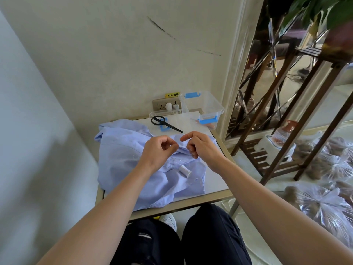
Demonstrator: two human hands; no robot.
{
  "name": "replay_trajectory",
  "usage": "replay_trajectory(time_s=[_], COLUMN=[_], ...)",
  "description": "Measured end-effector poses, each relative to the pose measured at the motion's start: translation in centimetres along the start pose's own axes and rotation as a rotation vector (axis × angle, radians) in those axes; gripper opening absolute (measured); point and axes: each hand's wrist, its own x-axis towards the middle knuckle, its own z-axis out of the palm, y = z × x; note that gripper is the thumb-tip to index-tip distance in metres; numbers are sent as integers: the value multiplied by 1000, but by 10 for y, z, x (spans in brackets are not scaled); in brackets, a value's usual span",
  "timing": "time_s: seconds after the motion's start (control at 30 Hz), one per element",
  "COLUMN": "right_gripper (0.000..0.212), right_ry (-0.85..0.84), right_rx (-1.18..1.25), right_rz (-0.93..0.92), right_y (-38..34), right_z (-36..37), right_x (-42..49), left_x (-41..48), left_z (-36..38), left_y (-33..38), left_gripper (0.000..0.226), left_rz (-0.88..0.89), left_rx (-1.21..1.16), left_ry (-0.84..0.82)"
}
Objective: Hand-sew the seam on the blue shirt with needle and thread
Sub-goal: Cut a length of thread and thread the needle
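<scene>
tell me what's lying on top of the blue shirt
A white thread spool lies on the blue shirt, and the left hand and right hand are at a fold. Anything they hold is too small to see.

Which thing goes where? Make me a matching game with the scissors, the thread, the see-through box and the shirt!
Things:
1. scissors
2. thread spool
3. clear box
4. blue shirt

Places:
A. lies on top of the shirt
B. at the far right corner of the table
C. spread across the table
D. black, lying just behind the shirt

Pairs: 1-D, 2-A, 3-B, 4-C
</scene>
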Motion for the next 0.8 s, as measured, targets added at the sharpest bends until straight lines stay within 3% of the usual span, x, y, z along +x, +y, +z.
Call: replay_trajectory(time_s=[0.33, 0.8], right_gripper=[5, 9], right_ry=[-54, -10], right_rx=[-105, -143], right_rz=[-47, -27], right_y=[10, 11], right_z=[-3, -1], right_x=[2, 7], left_x=[3, 3], left_z=[1, -1], left_y=[-4, -7], left_gripper=[10, 14], left_rz=[1, 26], left_rx=[-28, -1], left_ry=[18, -2])
